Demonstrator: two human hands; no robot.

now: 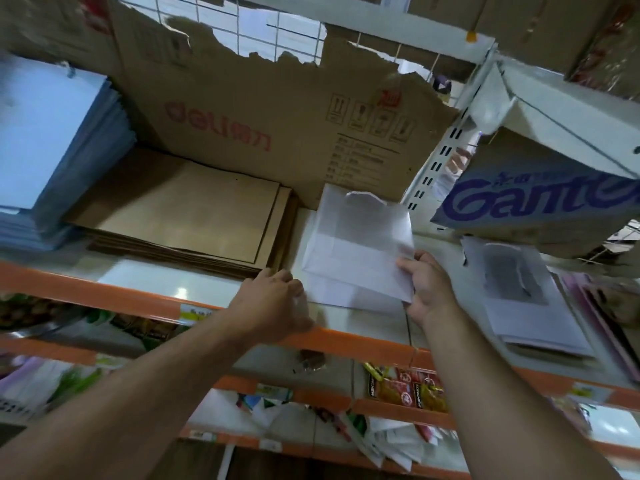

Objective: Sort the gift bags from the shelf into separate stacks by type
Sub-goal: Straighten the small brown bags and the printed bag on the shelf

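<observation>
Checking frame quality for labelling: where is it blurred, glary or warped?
Head view: motion blur smears the left hand and the stack of light-blue flat bags; a glare spot on the white shelf board; wide-angle bending curves the orange shelf rail; the flat white paper bag is sharper.

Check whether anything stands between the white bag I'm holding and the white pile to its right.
Nothing visible on the shelf between white bag and white pile except your right hand gripping the bag's edge. A slotted post stands behind the gap, and a printed box overhangs the pile.
</observation>
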